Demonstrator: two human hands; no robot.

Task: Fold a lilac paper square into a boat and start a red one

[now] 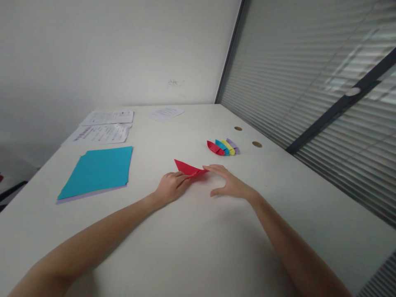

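A folded piece of red paper (189, 168) lies on the white table, pointed at its far left corner. Its near left edge is under the closed fingers of my left hand (172, 185), which press or pinch it against the tabletop. At the paper's right tip are the fingertips of my right hand (230, 183); its thumb is spread well apart from the fingers. Beyond the hands, several small folded paper boats sit side by side: a red one (215, 148), a blue one (222, 147), a yellow one (228, 147) and a purple one (233, 145).
To the left lies a stack of coloured paper sheets (99, 171), blue on top. Printed sheets (107, 118) and another paper (166, 113) rest farther back. Two round holes (256, 144) mark the right side, beside a window with blinds (309, 82).
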